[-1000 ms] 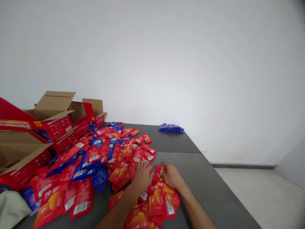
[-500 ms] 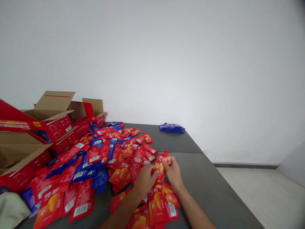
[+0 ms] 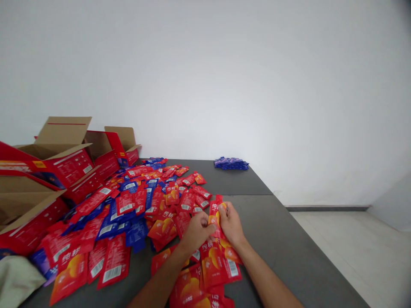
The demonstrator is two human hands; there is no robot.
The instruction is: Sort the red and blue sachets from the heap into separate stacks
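Note:
Both my hands hold one red packet point(image 3: 215, 214) upright above the grey table point(image 3: 276, 239). My left hand point(image 3: 196, 232) pinches its lower left edge, and my right hand point(image 3: 231, 224) grips its right side near the top. Under my wrists lie more red packets point(image 3: 215, 265) with orange fruit pictures. To the left spreads a big loose heap of red and blue packets point(image 3: 135, 209).
Open cardboard boxes with red printed sides point(image 3: 58, 167) stand at the left edge. A small stack of blue packets point(image 3: 231, 163) rests at the table's far end by the white wall. A pale cloth point(image 3: 16, 280) shows at the lower left. Light floor point(image 3: 359, 256) lies to the right.
My hands went from pressing on the packets on the table to lifting one red packet up between them. The view has dipped slightly.

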